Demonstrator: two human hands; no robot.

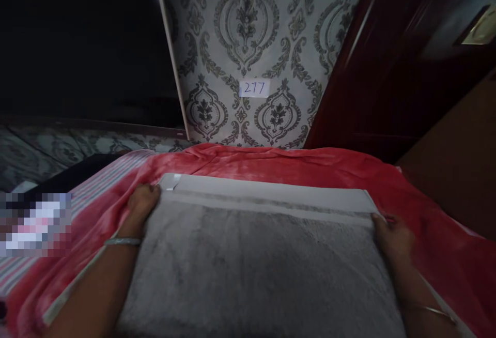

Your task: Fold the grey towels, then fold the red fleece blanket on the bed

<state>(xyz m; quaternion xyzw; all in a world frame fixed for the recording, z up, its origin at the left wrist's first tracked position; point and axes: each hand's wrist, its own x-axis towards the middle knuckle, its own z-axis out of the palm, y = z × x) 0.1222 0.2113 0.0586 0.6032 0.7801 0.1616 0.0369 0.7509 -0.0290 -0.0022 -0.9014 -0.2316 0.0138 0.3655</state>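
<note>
A grey plush cloth, like a blanket or mat, stretches across the lower middle. Along its far edge runs a pale band with a small shiny tag near the left corner. My left hand is closed on the cloth's far left corner. Its far right side is pinched by my right hand, thumb on top. Both wrists wear bangles. The cloth's near edge runs out of view at the bottom.
Beneath lies a red blanket over a striped sheet. A large dark screen hangs at the left. Behind is patterned wallpaper with a paper label reading 277. At the right stands a dark red door.
</note>
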